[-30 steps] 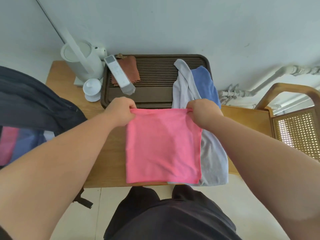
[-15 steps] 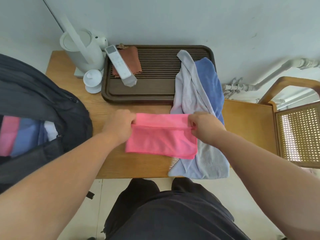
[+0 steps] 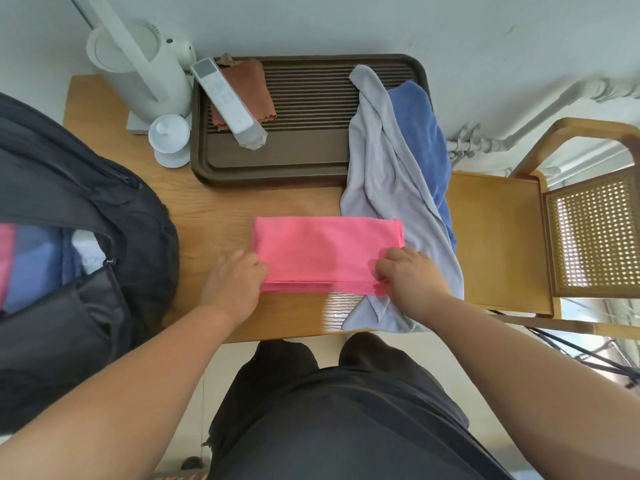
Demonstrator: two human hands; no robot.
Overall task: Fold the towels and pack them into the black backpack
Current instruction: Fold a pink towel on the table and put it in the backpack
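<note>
While the left hand (image 3: 235,282) and right hand (image 3: 412,275) pinch its near corners, the pink towel (image 3: 329,251) lies folded flat on the table (image 3: 207,209), the open black backpack (image 3: 86,209) at nine o'clock.

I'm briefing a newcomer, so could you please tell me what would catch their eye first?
The pink towel lies folded on the table, left hand and right hand gripping its near corners. The open black backpack at left shows packed towels; a grey towel and a blue towel lie loose at right.
</note>
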